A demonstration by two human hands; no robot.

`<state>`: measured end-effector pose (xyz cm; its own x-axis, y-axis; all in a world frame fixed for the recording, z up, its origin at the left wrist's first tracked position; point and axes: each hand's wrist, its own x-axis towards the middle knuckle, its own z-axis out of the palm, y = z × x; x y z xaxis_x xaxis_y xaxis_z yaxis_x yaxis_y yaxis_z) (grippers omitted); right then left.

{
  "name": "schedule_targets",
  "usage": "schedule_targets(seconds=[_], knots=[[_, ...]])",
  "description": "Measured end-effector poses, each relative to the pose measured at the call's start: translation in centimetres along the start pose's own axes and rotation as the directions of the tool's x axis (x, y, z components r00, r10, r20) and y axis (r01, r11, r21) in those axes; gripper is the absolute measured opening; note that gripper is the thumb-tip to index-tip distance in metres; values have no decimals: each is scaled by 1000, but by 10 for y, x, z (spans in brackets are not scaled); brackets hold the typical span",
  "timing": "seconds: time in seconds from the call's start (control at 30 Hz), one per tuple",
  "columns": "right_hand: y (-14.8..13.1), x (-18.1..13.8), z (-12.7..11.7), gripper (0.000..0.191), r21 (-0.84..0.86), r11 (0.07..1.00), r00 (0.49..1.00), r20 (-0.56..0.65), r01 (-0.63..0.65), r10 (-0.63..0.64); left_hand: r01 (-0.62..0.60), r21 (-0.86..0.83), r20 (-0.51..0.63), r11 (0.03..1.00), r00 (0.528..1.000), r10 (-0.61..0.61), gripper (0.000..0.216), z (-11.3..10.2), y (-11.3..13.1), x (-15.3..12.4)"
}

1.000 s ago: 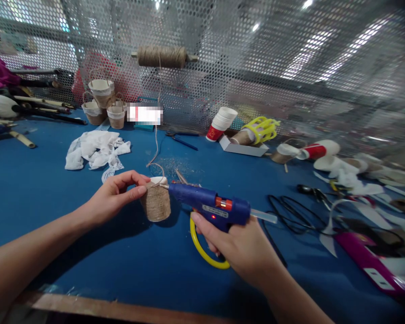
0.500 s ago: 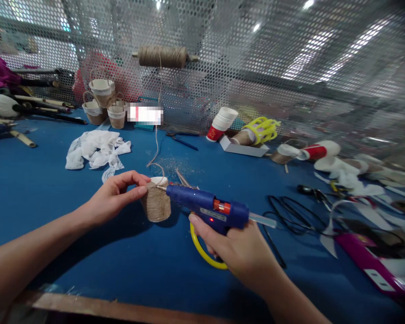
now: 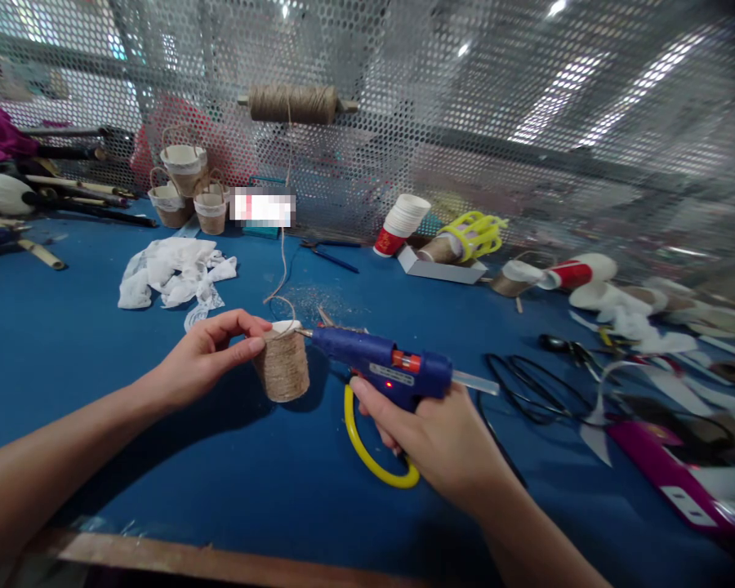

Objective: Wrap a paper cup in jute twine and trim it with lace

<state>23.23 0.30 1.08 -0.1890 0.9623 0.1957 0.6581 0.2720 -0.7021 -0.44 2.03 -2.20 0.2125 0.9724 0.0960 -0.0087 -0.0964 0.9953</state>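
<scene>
My left hand (image 3: 211,355) grips a small cup wrapped in brown twine (image 3: 283,366) that stands on the blue table (image 3: 67,343), thumb and fingers pinched at its rim. My right hand (image 3: 432,437) is closed round a blue hot glue gun (image 3: 383,367) with a yellow trigger loop. The gun's metal tip touches the cup's upper right edge. A strand of twine (image 3: 285,245) runs from the cup's top up to a twine spool (image 3: 292,104) on a rod at the mesh wall.
White lace cloth (image 3: 171,273) lies at left, finished twine baskets (image 3: 187,184) behind it. Stacked paper cups (image 3: 401,224), a yellow plastic holder (image 3: 474,234), black scissors (image 3: 569,351), black cord (image 3: 527,392) and a magenta tool (image 3: 674,474) crowd the right. The perforated metal wall (image 3: 465,122) closes the back.
The glue gun shifted slightly right and up, its tip staying at the cup's rim. My left hand and the cup have barely moved.
</scene>
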Motion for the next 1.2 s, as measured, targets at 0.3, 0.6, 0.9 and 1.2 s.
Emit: schedule_targets(seconds=[0.3,0.6,0.9,1.2], knots=[[2,2,-2,31,20,994,991,77,-110,108,-15,3,-2,1000,1000,15,17,0,-1,-1],[-6,-1,-10,28,-45,994,987,122,-95,100,-20,-4,9,1000,1000,20,17,0,-1,0],[5,-3,3,28,-71,996,999,-19,48,-50,-21,4,1,1000,1000,21,17,0,-1,0],[-8,-9,1,25,-92,996,999,48,-1,5,-14,11,2,1000,1000,14,18,2,1,-1]])
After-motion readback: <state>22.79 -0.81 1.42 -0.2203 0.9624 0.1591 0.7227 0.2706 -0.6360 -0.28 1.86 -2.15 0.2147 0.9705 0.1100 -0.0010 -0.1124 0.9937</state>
